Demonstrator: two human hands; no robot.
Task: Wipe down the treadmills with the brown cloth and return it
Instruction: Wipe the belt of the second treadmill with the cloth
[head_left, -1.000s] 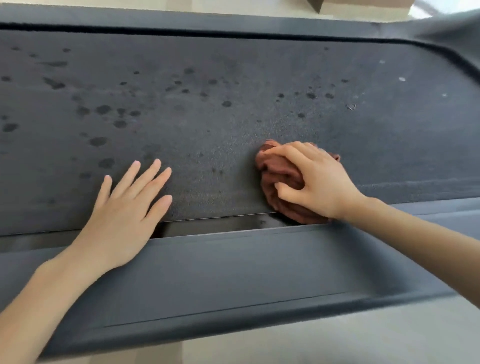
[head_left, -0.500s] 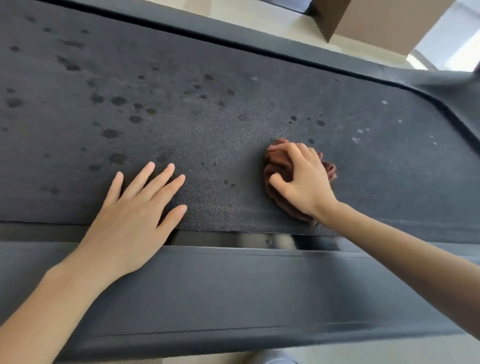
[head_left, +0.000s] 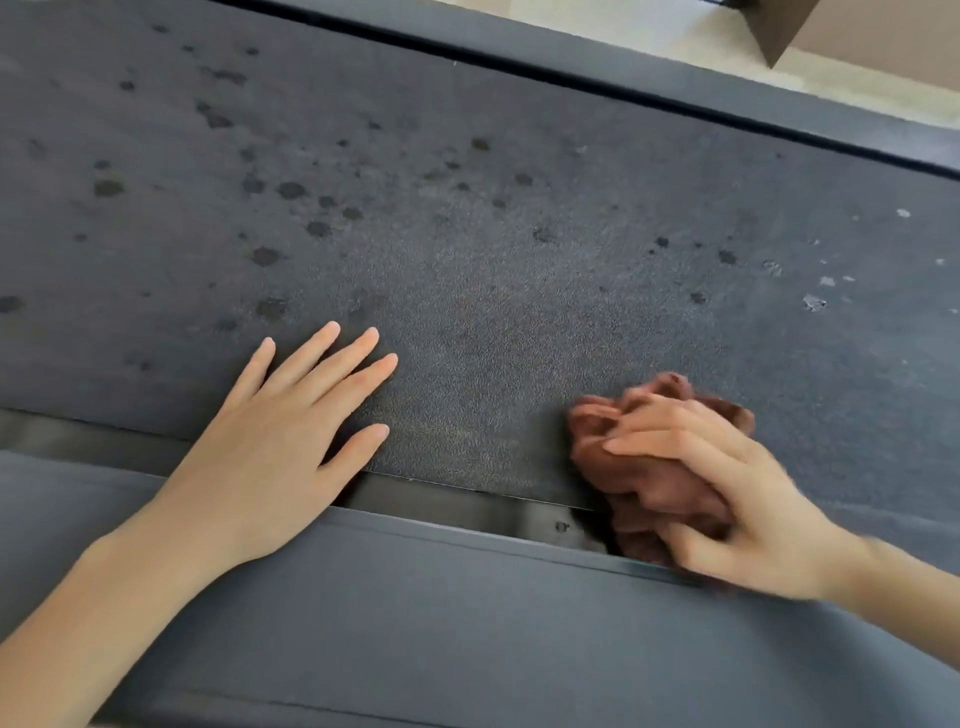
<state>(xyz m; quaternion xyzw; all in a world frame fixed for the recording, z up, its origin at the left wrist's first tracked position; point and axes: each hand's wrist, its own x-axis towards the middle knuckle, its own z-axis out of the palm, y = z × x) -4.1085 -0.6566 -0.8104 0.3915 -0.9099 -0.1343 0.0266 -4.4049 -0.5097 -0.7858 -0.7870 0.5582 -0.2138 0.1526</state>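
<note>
The treadmill's dark belt (head_left: 493, 218) fills most of the view and carries dark wet spots and a few pale specks. My right hand (head_left: 727, 499) grips the bunched brown cloth (head_left: 613, 467) at the belt's near edge, partly over the gap beside the side rail. My left hand (head_left: 280, 447) lies flat with straight, spread fingers on the belt's near edge, well left of the cloth.
The grey side rail (head_left: 467, 623) runs along the near side, with a narrow shiny gap (head_left: 467, 499) between it and the belt. A far rail (head_left: 623, 67) borders the belt. Beyond it lie pale floor and a brown box (head_left: 779, 31).
My right hand has pulled the cloth toward me, from the belt's surface to its near edge. The left hand stays flat on the belt. The camera has shifted.
</note>
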